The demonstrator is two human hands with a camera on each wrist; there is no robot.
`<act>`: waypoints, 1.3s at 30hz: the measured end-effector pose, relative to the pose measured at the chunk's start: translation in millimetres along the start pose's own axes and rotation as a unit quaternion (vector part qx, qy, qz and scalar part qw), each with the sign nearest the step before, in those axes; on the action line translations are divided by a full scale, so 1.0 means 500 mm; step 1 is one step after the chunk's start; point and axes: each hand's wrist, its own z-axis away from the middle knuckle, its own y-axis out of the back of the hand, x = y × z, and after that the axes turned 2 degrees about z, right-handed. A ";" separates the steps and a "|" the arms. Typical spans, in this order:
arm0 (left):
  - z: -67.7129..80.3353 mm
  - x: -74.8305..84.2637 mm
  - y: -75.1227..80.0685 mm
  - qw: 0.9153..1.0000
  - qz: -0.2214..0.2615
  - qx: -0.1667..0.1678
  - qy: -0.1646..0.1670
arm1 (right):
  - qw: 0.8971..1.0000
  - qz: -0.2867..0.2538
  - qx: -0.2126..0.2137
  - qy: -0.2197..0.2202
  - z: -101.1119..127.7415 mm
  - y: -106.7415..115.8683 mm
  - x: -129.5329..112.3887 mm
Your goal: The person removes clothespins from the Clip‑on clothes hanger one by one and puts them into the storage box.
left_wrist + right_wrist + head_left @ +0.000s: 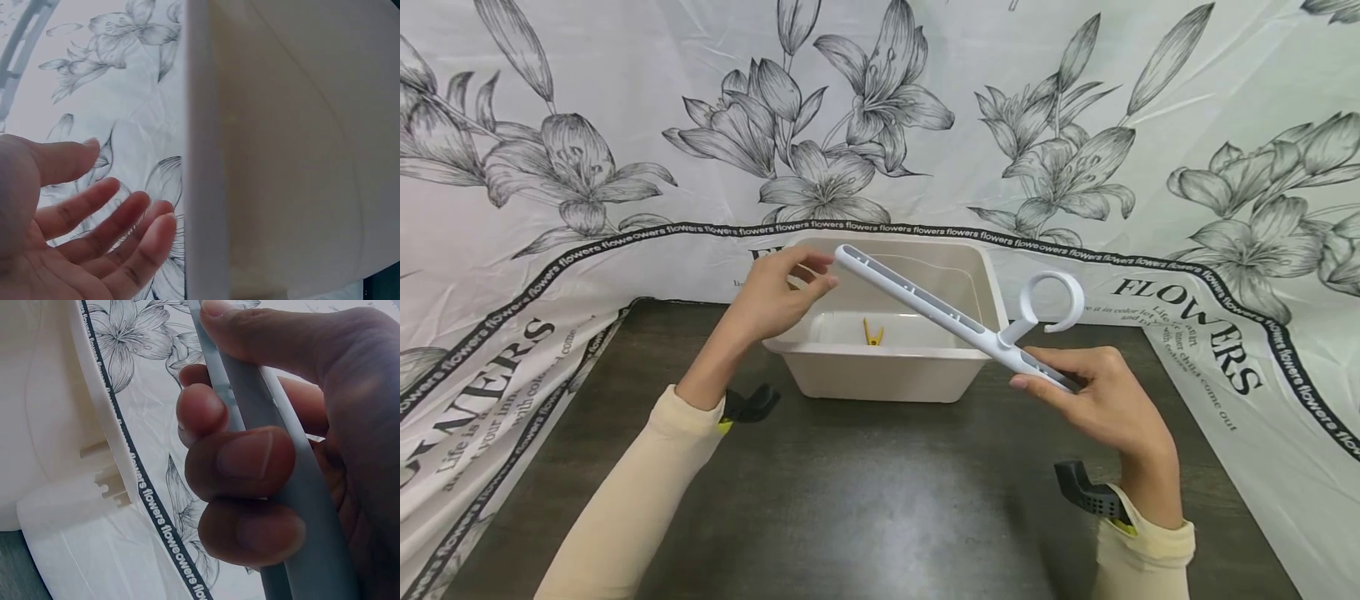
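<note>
Fingers, right: curled round the lower end of the white hanger bar (951,318), thumb (250,328) laid along the top edge, three fingertips (240,459) wrapped over the front (clear in the right wrist view).
Fingers, left: relaxed, slightly spread, holding nothing; fingertips (820,279) just beside the upper end of the bar, contact cannot be told.
Right hand (1101,400): grips the bar over the dark table (880,500), near the bin's right front corner.
Left hand (778,296): above the bin's left rim; palm open in the left wrist view (75,237), bin wall right beside the fingers.
Hanger bar: slanted, high end by the left fingertips, low end inside the right fist, crossing over the bin.
Hook (1051,302): round ring on the bar, standing up just beyond the right thumb.
Bin (887,371): beige plastic, open top, under the bar, between the two hands.
Clothespin (872,332): yellow, lying on the bin floor, below the bar, well apart from both sets of fingers.
Backdrop (550,167): white sheet with grey lily print and black lettered band, behind and round the table.
</note>
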 end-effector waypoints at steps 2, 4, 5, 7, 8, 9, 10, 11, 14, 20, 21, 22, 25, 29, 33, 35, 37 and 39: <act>0.009 0.002 0.002 1.000 0.012 0.014 -0.015 | 1.000 0.000 -0.005 -0.006 0.001 0.002 0.001; 0.019 0.005 0.004 0.999 0.029 0.036 -0.027 | 1.000 -0.002 -0.010 -0.011 0.001 0.002 0.002; 0.026 0.006 0.005 0.998 0.037 0.047 -0.031 | 1.000 -0.005 -0.012 -0.013 0.000 0.002 0.001; 0.039 0.009 0.009 0.995 0.065 0.068 -0.039 | 1.000 -0.010 -0.014 -0.016 0.001 0.000 -0.001; 0.046 0.011 0.011 0.993 0.082 0.077 -0.043 | 1.000 -0.012 -0.015 -0.018 0.001 -0.002 -0.002; 0.052 0.012 0.012 0.991 0.099 0.083 -0.047 | 1.000 -0.014 -0.016 -0.020 0.001 -0.003 -0.003; 0.060 0.013 0.014 0.988 0.123 0.084 -0.051 | 0.999 -0.017 -0.018 -0.022 0.002 -0.005 -0.006; 0.068 0.013 0.016 0.984 0.145 0.085 -0.055 | 0.999 -0.020 -0.021 -0.024 0.002 -0.007 -0.008; 0.093 0.014 0.016 0.973 0.203 0.090 -0.070 | 0.998 -0.023 -0.037 -0.034 0.002 -0.012 -0.013; 0.132 0.012 0.004 0.951 0.282 0.086 -0.093 | 0.995 -0.023 -0.070 -0.060 -0.001 -0.016 -0.022; 0.138 0.009 0.001 0.949 0.290 0.081 -0.093 | 0.995 -0.024 -0.076 -0.061 -0.002 -0.017 -0.023; 0.144 0.006 -0.001 0.947 0.298 0.076 -0.094 | 0.994 -0.026 -0.083 -0.063 -0.004 -0.018 -0.024; 0.159 -0.010 -0.007 0.940 0.322 0.067 -0.096 | 0.992 -0.033 -0.106 -0.062 -0.011 -0.023 -0.026; 0.176 -0.034 -0.017 0.927 0.357 0.063 -0.093 | 0.987 -0.045 -0.139 -0.060 -0.016 -0.034 -0.028; 0.195 -0.053 -0.026 0.922 0.378 0.056 -0.069 | 0.982 -0.062 -0.168 -0.056 -0.015 -0.049 -0.032; 0.207 -0.063 -0.029 0.923 0.377 0.051 -0.053 | 0.979 -0.068 -0.184 -0.055 -0.013 -0.059 -0.034; 0.219 -0.073 -0.031 0.927 0.369 0.048 -0.037 | 0.976 -0.070 -0.198 -0.050 -0.010 -0.071 -0.034; 0.232 -0.085 -0.033 0.933 0.357 0.043 -0.025 | 0.974 -0.070 -0.210 -0.048 -0.006 -0.082 -0.034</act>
